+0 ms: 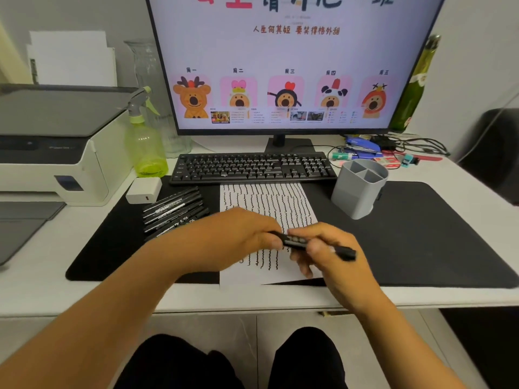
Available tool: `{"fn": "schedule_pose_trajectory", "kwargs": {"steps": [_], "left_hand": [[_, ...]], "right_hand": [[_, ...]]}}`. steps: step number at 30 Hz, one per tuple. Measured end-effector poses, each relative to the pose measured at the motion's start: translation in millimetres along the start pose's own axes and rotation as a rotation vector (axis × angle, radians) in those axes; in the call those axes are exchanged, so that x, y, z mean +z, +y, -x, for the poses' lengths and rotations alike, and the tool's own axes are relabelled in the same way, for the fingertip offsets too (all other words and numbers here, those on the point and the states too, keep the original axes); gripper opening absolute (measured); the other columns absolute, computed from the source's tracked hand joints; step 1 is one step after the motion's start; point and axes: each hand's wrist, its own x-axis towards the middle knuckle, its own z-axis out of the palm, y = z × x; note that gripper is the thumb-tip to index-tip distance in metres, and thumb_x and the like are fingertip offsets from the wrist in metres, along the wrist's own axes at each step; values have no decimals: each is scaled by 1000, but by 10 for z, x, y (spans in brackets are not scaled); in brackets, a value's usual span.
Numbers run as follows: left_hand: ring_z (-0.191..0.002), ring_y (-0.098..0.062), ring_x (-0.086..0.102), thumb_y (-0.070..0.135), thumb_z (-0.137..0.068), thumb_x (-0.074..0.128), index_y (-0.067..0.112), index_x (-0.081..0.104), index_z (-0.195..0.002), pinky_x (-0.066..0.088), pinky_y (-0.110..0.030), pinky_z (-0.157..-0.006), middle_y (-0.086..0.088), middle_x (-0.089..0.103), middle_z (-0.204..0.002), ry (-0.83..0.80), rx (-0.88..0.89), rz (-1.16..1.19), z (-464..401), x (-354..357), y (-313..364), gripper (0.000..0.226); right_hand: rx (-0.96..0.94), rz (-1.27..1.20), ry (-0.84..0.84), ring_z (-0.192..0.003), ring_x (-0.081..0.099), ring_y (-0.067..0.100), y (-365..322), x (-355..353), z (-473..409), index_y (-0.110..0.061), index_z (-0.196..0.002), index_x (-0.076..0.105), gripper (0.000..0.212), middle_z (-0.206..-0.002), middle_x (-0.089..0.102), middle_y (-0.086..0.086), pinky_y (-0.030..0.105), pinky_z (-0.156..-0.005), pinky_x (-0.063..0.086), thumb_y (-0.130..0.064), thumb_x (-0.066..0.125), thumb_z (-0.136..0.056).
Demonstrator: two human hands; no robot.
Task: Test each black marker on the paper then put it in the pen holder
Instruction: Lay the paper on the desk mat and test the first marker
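A black marker [296, 240] lies level above the paper [266, 200], held at both ends. My left hand [247, 234] grips its left end and my right hand [328, 251] grips its right part, with the black tip end sticking out to the right. The white paper is covered with several wavy black lines and lies on a black desk mat [421, 226]. A pile of several black markers [174, 211] rests on the mat left of the paper. The grey pen holder [359, 189], with divided compartments, stands right of the paper and looks empty.
A black keyboard [252, 167] lies behind the paper, under a monitor [286, 60]. A green spray bottle [146, 141], a white charger [144, 189] and a printer [56, 141] stand at the left. Cables and stationery [373, 153] lie behind the holder. A green bottle [415, 85] stands at right.
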Motion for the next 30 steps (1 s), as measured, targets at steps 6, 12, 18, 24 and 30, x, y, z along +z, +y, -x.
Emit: {"fn": "schedule_pose_trajectory", "kwargs": {"steps": [6, 12, 18, 24, 30], "left_hand": [[-89, -1, 50, 50, -92, 44, 35, 60, -117, 47, -30, -82, 12, 62, -101, 152, 32, -290, -88, -119, -4, 33], [-75, 10, 51, 78, -75, 33, 49, 26, -139, 40, -15, -64, 29, 52, -95, 471, -37, -227, 6, -169, -136, 70], [-71, 1, 56, 57, -84, 53, 38, 52, -124, 46, -20, -62, 21, 58, -83, 397, -341, -276, 223, -122, -616, 44], [-76, 1, 56, 52, -87, 55, 35, 51, -125, 43, -19, -64, 19, 58, -87, 319, -489, -239, 362, -19, -867, 42], [-80, 0, 55, 47, -88, 57, 31, 55, -123, 47, -23, -72, 18, 57, -89, 363, -554, -235, 466, 13, -974, 39]], "right_hand": [[-42, 686, -127, -81, 63, 1, -147, -133, -121, -36, -120, 70, 42, -79, 69, -23, 13, -70, 49, -59, 59, -86], [-16, 671, 89, -82, 64, 6, -403, -489, -399, -41, -105, 66, 12, -91, 67, -16, 19, -65, 52, -36, 64, -93], [0, 720, 567, -84, 62, 14, -454, -1008, -1060, -16, -114, 53, 22, -106, 60, 0, 27, -69, 56, -27, 63, -98], [27, 808, 615, -85, 58, 17, -271, -1133, -1419, -9, -118, 55, 27, -102, 58, -1, 10, -59, 36, -23, 64, -97], [131, 943, 572, -89, 60, 26, -66, -1185, -1513, -7, -116, 59, 32, -100, 66, 6, 37, -75, 47, -29, 67, -95]]}}
